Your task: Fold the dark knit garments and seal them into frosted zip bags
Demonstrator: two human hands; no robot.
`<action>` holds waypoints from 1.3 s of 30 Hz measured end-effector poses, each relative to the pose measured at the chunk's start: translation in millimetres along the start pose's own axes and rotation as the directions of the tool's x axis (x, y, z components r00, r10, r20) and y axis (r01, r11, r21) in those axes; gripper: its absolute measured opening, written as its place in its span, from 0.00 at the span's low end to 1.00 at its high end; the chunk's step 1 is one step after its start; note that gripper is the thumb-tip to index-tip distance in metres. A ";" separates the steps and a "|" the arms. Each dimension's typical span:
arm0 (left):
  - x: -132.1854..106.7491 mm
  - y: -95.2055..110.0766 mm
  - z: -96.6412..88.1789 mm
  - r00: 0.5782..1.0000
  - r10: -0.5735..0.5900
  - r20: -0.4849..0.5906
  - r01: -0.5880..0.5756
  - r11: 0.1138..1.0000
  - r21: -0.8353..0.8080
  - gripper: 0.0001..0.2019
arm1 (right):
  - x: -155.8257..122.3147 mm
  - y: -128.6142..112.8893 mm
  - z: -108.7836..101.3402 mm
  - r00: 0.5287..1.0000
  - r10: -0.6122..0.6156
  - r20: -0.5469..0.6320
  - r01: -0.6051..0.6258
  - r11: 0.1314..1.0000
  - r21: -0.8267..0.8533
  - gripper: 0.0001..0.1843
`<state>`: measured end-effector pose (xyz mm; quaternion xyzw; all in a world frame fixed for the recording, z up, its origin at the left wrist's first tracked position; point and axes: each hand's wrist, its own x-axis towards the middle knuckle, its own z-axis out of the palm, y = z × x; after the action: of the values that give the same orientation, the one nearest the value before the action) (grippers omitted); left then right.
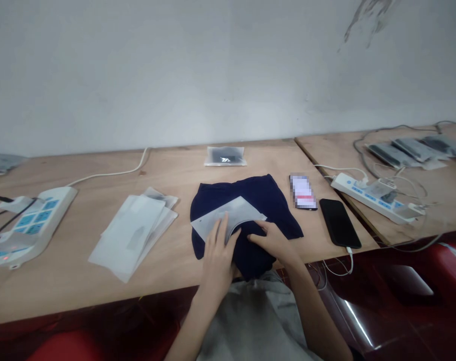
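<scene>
Head view: a dark blue garment (pixel 261 200) is laid at the near edge of the worktop (pixel 81 281), with a clear plastic bag (pixel 231 213) on top. The left hand (pixel 218 250) is pressed flat on the bag, fingers straight and close together. The right hand (pixel 275 240) is rested on the garment, fingertips at the bag's edge; whether anything is pinched cannot be told. A black phone (pixel 339 222) is seen to the right.

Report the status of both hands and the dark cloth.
Left hand flat on plastic bag. Right hand on navy cloth beside it. Bag lies on cloth. Black phone to the right, apart.
</scene>
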<state>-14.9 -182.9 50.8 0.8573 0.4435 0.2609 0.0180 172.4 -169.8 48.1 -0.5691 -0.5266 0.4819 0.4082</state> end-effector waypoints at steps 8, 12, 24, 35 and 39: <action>0.1 5.5 9.1 0.995 -0.067 0.075 0.069 0.997 -0.021 0.46 | 1.8 8.6 8.2 0.992 -0.020 -0.126 0.018 1.000 -0.011 0.14; 3.9 16.4 11.6 0.998 -0.042 0.038 0.045 0.997 -0.064 0.52 | 4.0 7.4 18.2 0.949 -0.011 -0.314 -0.032 0.991 -0.130 0.14; 18.9 4.9 18.5 0.997 -0.074 0.028 0.079 0.963 -0.256 0.47 | -10.1 0.2 22.9 0.993 -0.117 -0.033 0.111 0.983 -0.144 0.28; 26.6 10.8 14.1 0.998 -0.009 0.059 0.029 0.936 -0.351 0.43 | -8.1 1.1 45.0 0.964 -0.066 -0.257 -0.005 0.964 -0.266 0.26; 24.0 0.3 17.0 0.997 -0.013 0.071 0.036 0.942 -0.335 0.43 | -16.2 -7.2 31.5 0.985 -0.159 0.071 0.174 0.876 -0.449 0.27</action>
<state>4.5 -161.2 46.6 0.8445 0.4022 0.3031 0.1822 140.4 -186.5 50.6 -0.5934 -0.6779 0.3180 0.2953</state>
